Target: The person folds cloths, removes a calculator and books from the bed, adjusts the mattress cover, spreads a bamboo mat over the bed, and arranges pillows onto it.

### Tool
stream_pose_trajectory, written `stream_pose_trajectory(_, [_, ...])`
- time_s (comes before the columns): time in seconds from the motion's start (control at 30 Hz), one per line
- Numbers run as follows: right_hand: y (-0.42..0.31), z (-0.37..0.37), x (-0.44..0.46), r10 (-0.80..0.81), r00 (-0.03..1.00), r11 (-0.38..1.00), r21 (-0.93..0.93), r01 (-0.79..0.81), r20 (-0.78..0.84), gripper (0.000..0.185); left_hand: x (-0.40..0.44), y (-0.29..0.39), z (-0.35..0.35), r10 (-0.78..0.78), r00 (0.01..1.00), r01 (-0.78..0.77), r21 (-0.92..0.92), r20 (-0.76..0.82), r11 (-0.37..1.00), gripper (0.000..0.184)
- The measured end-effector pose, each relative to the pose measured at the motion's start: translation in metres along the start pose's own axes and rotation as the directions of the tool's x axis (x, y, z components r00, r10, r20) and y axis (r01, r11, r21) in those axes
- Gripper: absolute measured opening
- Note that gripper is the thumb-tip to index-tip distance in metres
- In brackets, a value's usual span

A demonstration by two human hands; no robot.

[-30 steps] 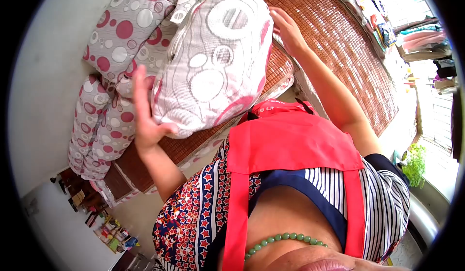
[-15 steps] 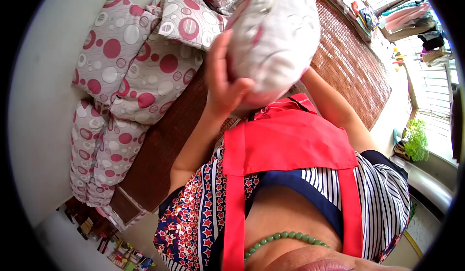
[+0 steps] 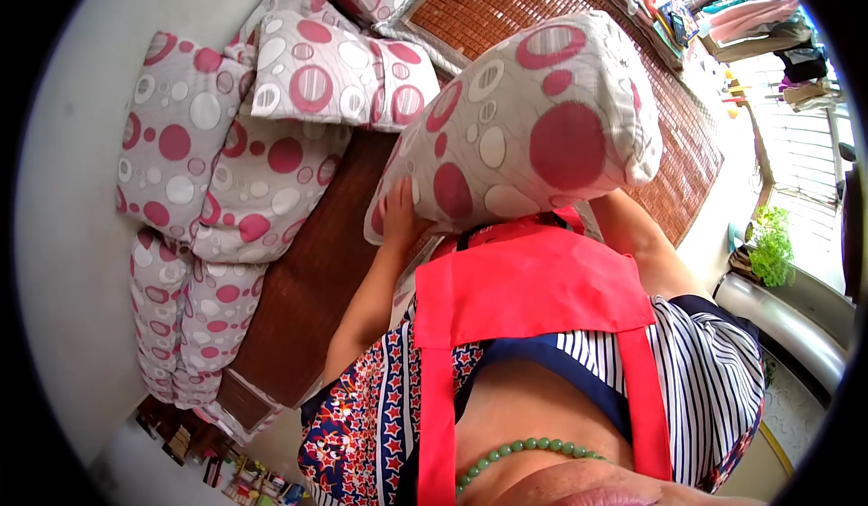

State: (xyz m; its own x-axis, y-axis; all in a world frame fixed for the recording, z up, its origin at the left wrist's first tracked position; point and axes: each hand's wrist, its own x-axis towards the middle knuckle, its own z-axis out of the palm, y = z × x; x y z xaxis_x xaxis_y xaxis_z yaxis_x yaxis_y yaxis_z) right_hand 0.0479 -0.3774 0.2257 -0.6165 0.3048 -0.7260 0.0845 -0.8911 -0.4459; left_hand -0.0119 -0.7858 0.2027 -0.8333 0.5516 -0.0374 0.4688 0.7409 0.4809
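Note:
A plump pillow [image 3: 493,144] in a grey case with pink and white circles is held up in front of my chest, tilted up toward the right. My left hand [image 3: 402,215] grips its lower left end, fingers laid up over the cloth. On the other side, my right forearm [image 3: 637,230] reaches beneath the pillow's right end, and the hand itself is hidden behind it. The red apron [image 3: 533,284] lies just below the pillow, its top edge close to it.
A brown woven mat [image 3: 303,257] covers the bed. Matching pillows [image 3: 316,72] and folded bedding [image 3: 203,307] lie along the left wall. Hanging clothes [image 3: 755,27] and a green plant [image 3: 771,245] are by the window at right. Small items [image 3: 674,18] lie along the bed's far right edge.
The pillow has turned from end-on to broadside, showing its long patterned face. My left hand has moved down to its lower left end. The view has shifted slightly.

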Motion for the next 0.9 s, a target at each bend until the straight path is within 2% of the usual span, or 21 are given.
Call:
stream_pose_trajectory(0.07, [-0.014, -0.005, 0.02, 0.015, 1.0, 1.0, 0.017, -0.014, -0.024, 0.054, 0.021, -0.014, 0.023, 0.011, 1.0, -0.011, -0.075, -0.01, 0.997, 0.08])
stream_pose_trajectory(0.1, [-0.022, -0.005, 0.033, 0.019, 0.999, 1.0, 0.022, -0.018, -0.033, 0.054, 0.037, -0.008, 0.023, -0.055, 0.998, 0.054, -0.121, -0.004, 0.991, 0.056])
stream_pose_trajectory(0.2, [-0.05, -0.001, 0.078, 0.044, 0.998, 0.998, 0.041, -0.042, -0.037, 0.054, 0.068, 0.001, 0.024, 0.119, 0.991, -0.101, -0.248, 0.062, 0.963, 0.037])
stream_pose_trajectory(0.27, [-0.069, 0.002, 0.111, 0.058, 0.998, 0.997, 0.058, -0.056, -0.035, 0.054, 0.081, 0.012, 0.039, 0.106, 0.992, -0.081, -0.275, 0.076, 0.958, 0.023])
stream_pose_trajectory(0.33, [-0.09, 0.007, 0.145, 0.072, 0.997, 0.995, 0.076, -0.069, -0.031, 0.053, 0.117, 0.055, 0.012, 0.137, 0.975, -0.101, -0.198, 0.175, 0.975, 0.022])
stream_pose_trajectory(0.4, [-0.109, 0.013, 0.179, 0.081, 0.997, 0.993, 0.088, -0.079, -0.021, 0.053, 0.159, 0.092, -0.007, 0.254, 0.961, -0.219, -0.259, 0.111, 0.941, 0.015])
stream_pose_trajectory(0.43, [-0.118, 0.017, 0.196, 0.082, 0.997, 0.992, 0.095, -0.081, -0.009, 0.053, 0.185, 0.114, -0.022, 0.266, 0.954, -0.223, -0.264, 0.138, 0.938, 0.012])
stream_pose_trajectory(0.47, [-0.126, 0.023, 0.214, 0.083, 0.997, 0.991, 0.102, -0.082, 0.002, 0.053, 0.21, 0.132, -0.033, 0.277, 0.947, -0.227, -0.27, 0.162, 0.936, 0.01])
stream_pose_trajectory(0.57, [-0.153, 0.044, 0.264, 0.057, 0.997, 0.991, 0.119, -0.064, 0.06, 0.053, 0.285, 0.154, -0.038, 0.283, 0.953, -0.245, -0.281, 0.105, 0.928, 0.012])
stream_pose_trajectory(0.67, [-0.182, 0.074, 0.316, -0.009, 0.989, 0.991, 0.133, -0.011, 0.145, 0.053, 0.365, 0.159, -0.042, 0.334, 0.938, -0.312, -0.194, 0.091, 0.93, 0.021])
stream_pose_trajectory(0.73, [-0.201, 0.095, 0.349, -0.079, 0.975, 0.988, 0.146, 0.048, 0.209, 0.053, 0.421, 0.159, -0.046, 0.317, 0.946, -0.293, -0.246, 0.063, 0.924, 0.026])
stream_pose_trajectory(0.8, [-0.221, 0.12, 0.389, -0.212, 0.91, 0.971, 0.183, 0.154, 0.357, 0.052, 0.486, 0.15, -0.049, 0.352, 0.936, -0.343, -0.206, 0.006, 0.917, 0.029])
stream_pose_trajectory(0.83, [-0.229, 0.135, 0.409, -0.311, 0.835, 0.945, 0.237, 0.224, 0.455, 0.052, 0.522, 0.144, -0.053, 0.307, 0.952, -0.301, -0.181, 0.008, 0.936, 0.033])
stream_pose_trajectory(0.87, [-0.239, 0.152, 0.422, -0.323, 0.821, 0.944, 0.225, 0.242, 0.471, 0.052, 0.56, 0.133, -0.056, 0.293, 0.954, -0.293, -0.01, 0.056, 0.956, 0.032])
stream_pose_trajectory(0.9, [-0.253, 0.18, 0.414, -0.181, 0.941, 0.98, 0.135, 0.148, 0.286, 0.054, 0.601, 0.109, -0.052, 0.292, 0.956, -0.293, 0.026, 0.022, 0.956, 0.034])
